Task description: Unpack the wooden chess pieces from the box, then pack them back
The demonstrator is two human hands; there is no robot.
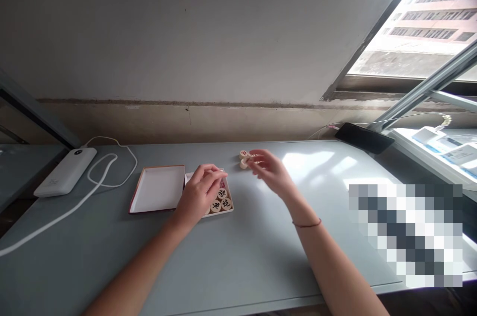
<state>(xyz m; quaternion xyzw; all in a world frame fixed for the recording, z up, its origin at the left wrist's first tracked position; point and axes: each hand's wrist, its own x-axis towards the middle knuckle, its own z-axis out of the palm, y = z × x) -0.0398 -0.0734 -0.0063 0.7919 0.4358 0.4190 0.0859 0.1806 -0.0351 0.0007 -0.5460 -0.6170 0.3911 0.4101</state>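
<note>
Grey desk (257, 256) — box (219, 214), lid (156, 190), discs (243, 154) — power bank (65, 173).

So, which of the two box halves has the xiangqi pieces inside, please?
The right box half, partly behind the left hand: xiangqi pieces show in it, while the left box half shows only its white inside.

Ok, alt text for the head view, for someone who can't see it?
Left hand over a box of round, character-marked pieces on a grey desk; right hand at more pieces, right of the box. Left of the box lie its lid and a white power bank.
</note>
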